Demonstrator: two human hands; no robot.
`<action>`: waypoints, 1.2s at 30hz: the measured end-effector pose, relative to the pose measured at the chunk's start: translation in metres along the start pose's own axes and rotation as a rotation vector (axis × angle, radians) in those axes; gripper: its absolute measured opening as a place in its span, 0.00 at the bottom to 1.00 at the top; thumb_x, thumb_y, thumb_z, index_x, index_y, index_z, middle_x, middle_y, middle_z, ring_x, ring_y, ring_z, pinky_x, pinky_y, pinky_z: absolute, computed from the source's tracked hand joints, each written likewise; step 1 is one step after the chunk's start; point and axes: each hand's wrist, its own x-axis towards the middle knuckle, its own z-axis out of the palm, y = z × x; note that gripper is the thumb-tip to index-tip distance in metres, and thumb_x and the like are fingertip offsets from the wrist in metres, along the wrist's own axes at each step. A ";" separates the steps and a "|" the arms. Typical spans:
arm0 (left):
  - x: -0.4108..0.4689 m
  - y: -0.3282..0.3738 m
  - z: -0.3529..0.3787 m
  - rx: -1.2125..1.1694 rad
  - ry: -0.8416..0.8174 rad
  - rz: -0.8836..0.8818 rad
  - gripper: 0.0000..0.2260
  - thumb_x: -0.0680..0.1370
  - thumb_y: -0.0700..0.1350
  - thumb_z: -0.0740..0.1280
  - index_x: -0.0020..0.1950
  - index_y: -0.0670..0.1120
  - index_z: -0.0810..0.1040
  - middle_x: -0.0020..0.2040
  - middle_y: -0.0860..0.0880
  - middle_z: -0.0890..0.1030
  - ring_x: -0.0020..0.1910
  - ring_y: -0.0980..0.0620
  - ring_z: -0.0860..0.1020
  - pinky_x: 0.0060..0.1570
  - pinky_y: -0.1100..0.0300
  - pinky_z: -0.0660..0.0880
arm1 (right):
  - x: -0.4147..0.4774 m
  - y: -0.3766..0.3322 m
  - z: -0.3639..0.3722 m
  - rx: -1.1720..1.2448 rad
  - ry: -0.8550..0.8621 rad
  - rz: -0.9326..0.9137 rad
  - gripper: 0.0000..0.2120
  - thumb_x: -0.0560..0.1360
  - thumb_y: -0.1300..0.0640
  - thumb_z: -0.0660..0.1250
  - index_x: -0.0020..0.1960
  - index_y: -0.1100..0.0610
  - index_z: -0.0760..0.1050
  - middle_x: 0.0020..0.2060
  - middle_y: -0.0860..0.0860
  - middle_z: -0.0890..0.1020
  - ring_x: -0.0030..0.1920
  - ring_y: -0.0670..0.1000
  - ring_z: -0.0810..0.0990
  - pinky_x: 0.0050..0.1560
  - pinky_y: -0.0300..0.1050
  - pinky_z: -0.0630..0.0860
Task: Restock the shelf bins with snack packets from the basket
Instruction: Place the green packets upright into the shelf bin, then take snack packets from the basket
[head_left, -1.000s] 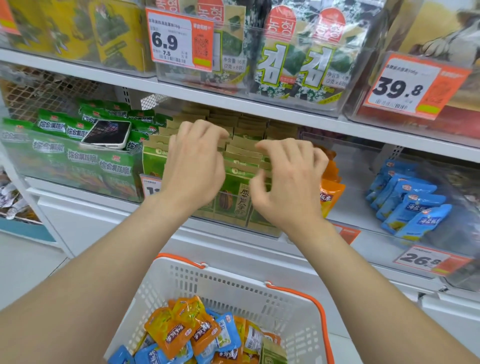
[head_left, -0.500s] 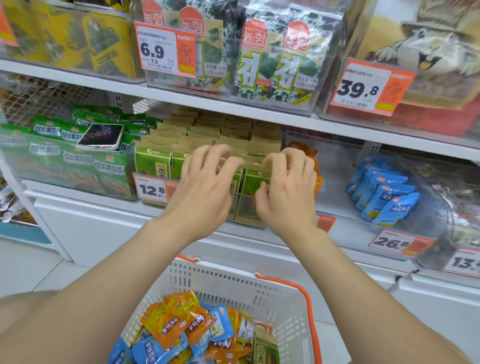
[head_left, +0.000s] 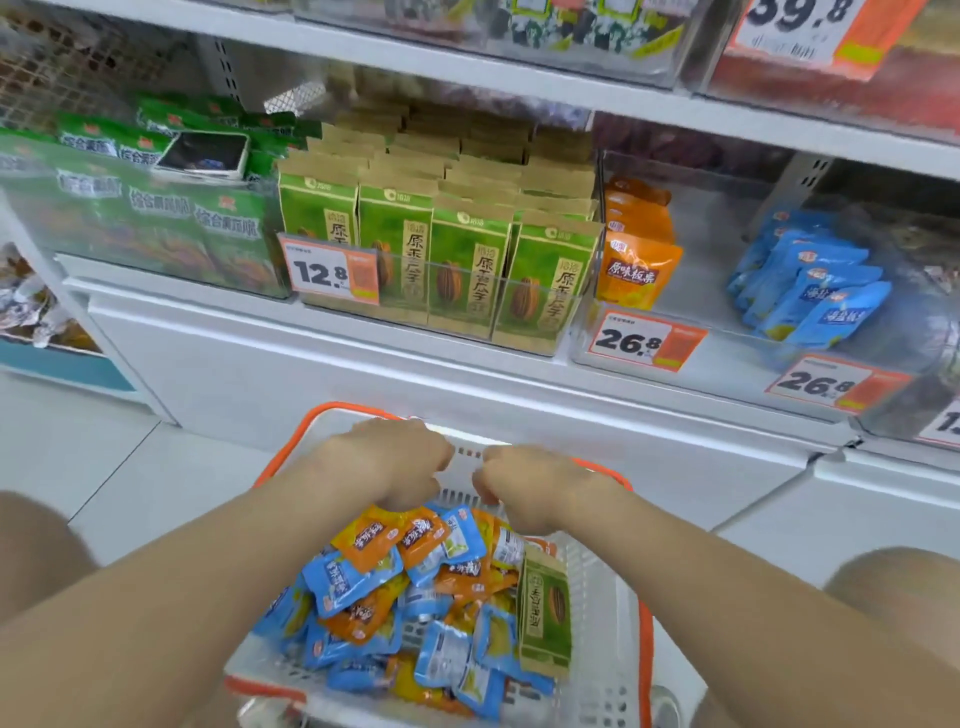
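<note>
Fingers (head_left: 442, 456) of the left hand (head_left: 389, 462) were curled downward over the far end of the white plastic basket with orange rim (head_left: 597, 597). Those of the right hand (head_left: 535, 488) were curled the same way just beside them. Both sets were tucked under the backs of the hands, so I could not tell whether they pinched a packet or only brushed the heap. The left hand's underside met the top of an orange foil snack packet (head_left: 363, 540). The right hand hung above the pile near the basket's far right corner.

The task's stock lay loose in the basket: orange packets mixed with blue foil snack packets (head_left: 343, 577). One green-and-tan paper seed pack (head_left: 545, 618) stood against the right wall.

On the shelf, the clear bin of orange packets (head_left: 639, 270) sat just left of the clear bin of blue packets (head_left: 810, 291). Both were sparsely filled.

The likeliest slip was a mixed handful. With the colours tangled together, a blind scoop would probably lift both kinds, and one could land in the wrong neighbouring bin. The foil also looked slick, so an overfull grip might shed packets onto the pale floor (head_left: 130, 467) between basket and shelf. The lone seed pack could get creased if the hands dug sideways.
</note>
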 end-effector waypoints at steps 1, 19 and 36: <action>0.002 -0.003 0.005 0.002 -0.048 -0.006 0.17 0.85 0.51 0.60 0.73 0.52 0.73 0.72 0.44 0.75 0.61 0.42 0.79 0.61 0.47 0.78 | 0.002 -0.001 0.013 -0.063 -0.044 -0.002 0.14 0.77 0.66 0.66 0.60 0.56 0.78 0.55 0.55 0.77 0.51 0.59 0.81 0.52 0.57 0.80; 0.037 -0.053 0.042 -0.110 -0.163 -0.038 0.16 0.85 0.45 0.59 0.73 0.49 0.75 0.71 0.46 0.77 0.62 0.45 0.79 0.62 0.51 0.78 | 0.086 -0.014 0.107 -0.208 -0.357 -0.122 0.42 0.76 0.52 0.74 0.82 0.48 0.54 0.84 0.60 0.49 0.81 0.63 0.59 0.75 0.61 0.68; 0.042 -0.055 0.056 -0.115 -0.209 -0.030 0.14 0.84 0.43 0.60 0.68 0.47 0.78 0.64 0.46 0.80 0.60 0.44 0.80 0.59 0.50 0.79 | 0.084 -0.026 0.102 -0.375 -0.250 -0.399 0.20 0.83 0.57 0.66 0.72 0.52 0.65 0.48 0.58 0.80 0.51 0.62 0.82 0.49 0.56 0.79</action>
